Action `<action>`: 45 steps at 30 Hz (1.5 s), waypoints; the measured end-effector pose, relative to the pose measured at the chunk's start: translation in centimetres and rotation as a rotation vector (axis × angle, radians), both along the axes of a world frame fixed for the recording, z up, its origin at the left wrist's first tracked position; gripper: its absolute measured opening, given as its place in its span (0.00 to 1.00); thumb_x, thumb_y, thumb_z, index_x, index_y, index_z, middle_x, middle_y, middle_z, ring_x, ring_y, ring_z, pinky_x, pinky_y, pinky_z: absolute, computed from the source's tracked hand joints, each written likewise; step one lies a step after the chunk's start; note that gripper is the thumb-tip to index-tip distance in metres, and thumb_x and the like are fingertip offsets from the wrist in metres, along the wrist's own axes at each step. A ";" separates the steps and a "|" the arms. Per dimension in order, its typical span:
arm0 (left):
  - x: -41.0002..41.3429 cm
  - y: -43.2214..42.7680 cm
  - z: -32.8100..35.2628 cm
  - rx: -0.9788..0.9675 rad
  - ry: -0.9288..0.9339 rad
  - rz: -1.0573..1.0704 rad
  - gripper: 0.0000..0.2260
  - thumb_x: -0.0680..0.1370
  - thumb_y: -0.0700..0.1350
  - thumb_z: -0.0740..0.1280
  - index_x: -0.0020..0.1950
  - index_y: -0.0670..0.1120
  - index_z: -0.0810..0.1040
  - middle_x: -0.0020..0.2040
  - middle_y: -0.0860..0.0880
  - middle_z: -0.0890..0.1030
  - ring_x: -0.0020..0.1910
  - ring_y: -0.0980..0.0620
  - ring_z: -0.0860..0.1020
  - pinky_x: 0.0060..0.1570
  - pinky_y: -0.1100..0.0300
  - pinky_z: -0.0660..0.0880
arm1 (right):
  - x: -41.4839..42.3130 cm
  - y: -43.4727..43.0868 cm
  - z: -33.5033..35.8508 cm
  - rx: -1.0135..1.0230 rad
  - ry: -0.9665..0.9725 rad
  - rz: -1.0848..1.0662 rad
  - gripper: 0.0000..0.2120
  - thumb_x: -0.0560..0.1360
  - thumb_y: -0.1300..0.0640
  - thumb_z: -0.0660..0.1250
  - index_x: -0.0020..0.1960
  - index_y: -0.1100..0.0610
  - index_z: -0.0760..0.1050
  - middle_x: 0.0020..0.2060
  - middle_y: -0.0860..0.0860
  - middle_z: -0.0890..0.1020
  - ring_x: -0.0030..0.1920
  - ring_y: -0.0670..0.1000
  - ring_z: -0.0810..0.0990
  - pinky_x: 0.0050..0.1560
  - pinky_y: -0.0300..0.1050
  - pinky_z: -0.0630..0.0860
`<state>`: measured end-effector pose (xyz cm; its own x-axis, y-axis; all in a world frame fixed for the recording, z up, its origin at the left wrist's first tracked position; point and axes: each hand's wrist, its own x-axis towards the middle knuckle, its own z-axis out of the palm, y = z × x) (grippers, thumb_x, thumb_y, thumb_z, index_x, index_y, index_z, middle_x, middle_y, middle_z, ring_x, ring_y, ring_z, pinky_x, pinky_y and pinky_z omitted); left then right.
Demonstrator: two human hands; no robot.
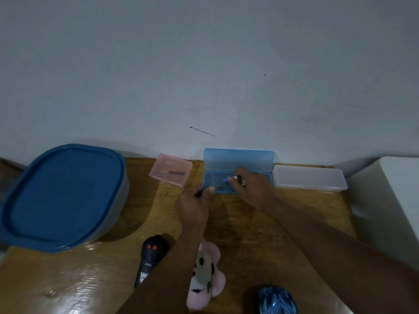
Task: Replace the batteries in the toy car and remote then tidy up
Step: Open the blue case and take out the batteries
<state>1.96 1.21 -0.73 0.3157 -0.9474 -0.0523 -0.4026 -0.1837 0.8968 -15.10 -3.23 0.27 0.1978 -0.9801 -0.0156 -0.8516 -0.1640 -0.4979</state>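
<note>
An open blue plastic case [238, 160] stands against the wall at the back of the wooden table [238, 223]. My right hand [251, 186] reaches into its tray and pinches a small blue-tipped battery [227, 179]. My left hand [195, 205] rests at the case's front left corner, with a thin dark object that I cannot identify in its fingers and the thumb on the rim. The black remote [150, 257] with two red buttons lies near me, left of my left forearm. A blue toy car [277, 300] sits at the bottom edge.
A large container with a blue lid [61, 196] fills the left side. A small pink case [171, 169] holding a thin tool lies left of the blue case, a clear case [309, 179] to its right. A pink plush toy [206, 275] lies under my left forearm.
</note>
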 end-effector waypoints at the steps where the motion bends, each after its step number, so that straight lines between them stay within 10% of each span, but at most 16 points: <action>1: -0.1 0.0 0.1 0.002 -0.003 -0.003 0.08 0.75 0.49 0.71 0.40 0.45 0.83 0.31 0.52 0.79 0.31 0.55 0.76 0.30 0.72 0.68 | 0.0 0.0 0.1 -0.055 -0.029 -0.013 0.14 0.77 0.46 0.63 0.38 0.51 0.63 0.33 0.46 0.71 0.35 0.53 0.76 0.33 0.44 0.64; 10: -0.2 0.1 0.8 0.072 -0.039 -0.002 0.09 0.75 0.49 0.71 0.49 0.45 0.85 0.35 0.50 0.82 0.35 0.52 0.79 0.31 0.66 0.71 | -0.1 4.3 2.0 -0.255 -0.028 0.086 0.11 0.67 0.47 0.61 0.35 0.50 0.60 0.22 0.47 0.66 0.22 0.54 0.71 0.26 0.40 0.61; 14: -0.2 0.0 0.8 0.098 -0.044 -0.004 0.10 0.75 0.50 0.71 0.50 0.44 0.85 0.36 0.49 0.83 0.37 0.51 0.80 0.35 0.63 0.72 | -0.4 6.3 1.0 -0.346 0.311 0.174 0.14 0.65 0.46 0.70 0.46 0.50 0.71 0.27 0.51 0.80 0.26 0.54 0.79 0.23 0.39 0.67; 25: 0.2 -0.3 0.8 0.102 -0.054 -0.029 0.10 0.75 0.49 0.72 0.51 0.44 0.85 0.35 0.50 0.82 0.36 0.54 0.79 0.32 0.72 0.67 | 0.8 6.3 -2.6 -0.402 0.346 0.273 0.11 0.74 0.43 0.60 0.48 0.49 0.72 0.44 0.51 0.77 0.45 0.52 0.76 0.37 0.47 0.72; 45: 0.0 -0.9 0.6 0.182 -0.035 -0.054 0.11 0.74 0.49 0.73 0.53 0.46 0.84 0.42 0.49 0.85 0.40 0.52 0.83 0.38 0.66 0.74 | -1.4 4.7 0.3 -0.319 0.031 0.053 0.13 0.77 0.47 0.60 0.53 0.54 0.77 0.52 0.52 0.77 0.54 0.53 0.74 0.53 0.50 0.75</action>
